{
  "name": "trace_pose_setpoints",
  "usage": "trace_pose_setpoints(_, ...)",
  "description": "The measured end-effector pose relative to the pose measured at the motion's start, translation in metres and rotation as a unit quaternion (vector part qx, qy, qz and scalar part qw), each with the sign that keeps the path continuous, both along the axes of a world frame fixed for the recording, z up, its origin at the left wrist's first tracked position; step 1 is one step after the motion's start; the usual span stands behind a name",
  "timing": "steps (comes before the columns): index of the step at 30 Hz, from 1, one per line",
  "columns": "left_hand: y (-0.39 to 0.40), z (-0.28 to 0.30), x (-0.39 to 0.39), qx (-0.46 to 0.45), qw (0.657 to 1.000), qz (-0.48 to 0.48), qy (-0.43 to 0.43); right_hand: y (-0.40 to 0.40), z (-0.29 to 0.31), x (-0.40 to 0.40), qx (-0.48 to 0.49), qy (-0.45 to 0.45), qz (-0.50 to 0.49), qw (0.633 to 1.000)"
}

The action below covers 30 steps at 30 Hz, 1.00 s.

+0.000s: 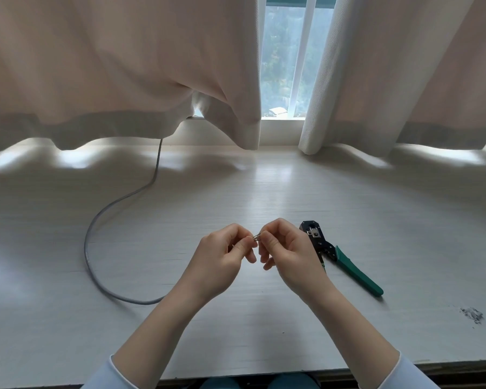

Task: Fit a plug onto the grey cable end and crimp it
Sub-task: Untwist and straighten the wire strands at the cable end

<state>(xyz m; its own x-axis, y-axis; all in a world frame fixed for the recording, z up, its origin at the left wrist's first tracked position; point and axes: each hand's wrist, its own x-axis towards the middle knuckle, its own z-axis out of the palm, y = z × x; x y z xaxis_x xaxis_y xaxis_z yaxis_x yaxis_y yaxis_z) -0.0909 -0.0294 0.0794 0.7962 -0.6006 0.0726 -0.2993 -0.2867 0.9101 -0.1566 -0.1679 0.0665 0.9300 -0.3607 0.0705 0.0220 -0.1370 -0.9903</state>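
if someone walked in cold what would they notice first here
Most likely the two hands meeting over the middle of the white table, the left hand and right hand both pinching a small shiny piece between their fingertips. Next, the green-handled crimping tool lying just right of the right hand, and the grey cable looping across the table's left side from under the curtain.
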Motion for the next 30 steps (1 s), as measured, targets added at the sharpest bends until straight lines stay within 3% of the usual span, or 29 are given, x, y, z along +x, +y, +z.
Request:
trace_pose_setpoints(8,0.002,-0.002,0.004,0.025,0.999,0.015,-0.012,-0.003,0.001,-0.001,0.005,-0.006,-0.061,0.998)
trace_pose_setpoints(17,0.004,-0.004,0.003,0.011,1.0,0.006,-0.009,-0.005,-0.002,-0.003,0.047,0.016,-0.028,0.998)
trace_pose_setpoints(30,0.007,-0.003,0.005,0.035,0.999,0.015,-0.019,-0.001,0.002,-0.004,-0.112,0.006,-0.009,0.994)
